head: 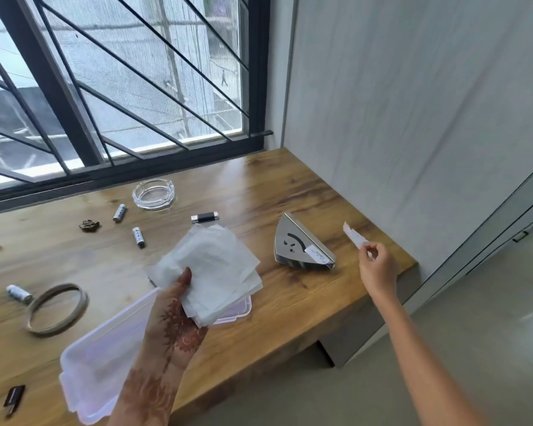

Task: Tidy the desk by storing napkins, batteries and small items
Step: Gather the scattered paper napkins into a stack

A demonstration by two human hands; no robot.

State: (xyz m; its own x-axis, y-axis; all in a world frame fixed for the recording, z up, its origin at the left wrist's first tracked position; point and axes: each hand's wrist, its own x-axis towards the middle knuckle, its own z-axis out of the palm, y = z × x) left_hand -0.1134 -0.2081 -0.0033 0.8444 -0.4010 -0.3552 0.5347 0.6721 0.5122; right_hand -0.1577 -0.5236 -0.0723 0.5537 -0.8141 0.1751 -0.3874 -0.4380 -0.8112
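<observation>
My left hand [176, 315] grips a stack of white napkins [210, 272] above a clear plastic box [99, 364] at the desk's near edge. My right hand [377, 267] pinches a small white paper strip [353, 233] near the desk's right end. Just left of that hand stands a triangular metal napkin holder [302, 244], with nothing in it. Batteries lie scattered: two [119, 212] [138, 236] near the middle back and one [18, 293] at the left. A black USB stick [205, 217] lies behind the napkins.
A glass ashtray [154, 193] sits near the window. A wooden ring [56, 309], a small brown ornament [89, 225] and a dark small item [14, 398] lie on the left of the wooden desk [290, 186]. A wall bounds the desk's right side.
</observation>
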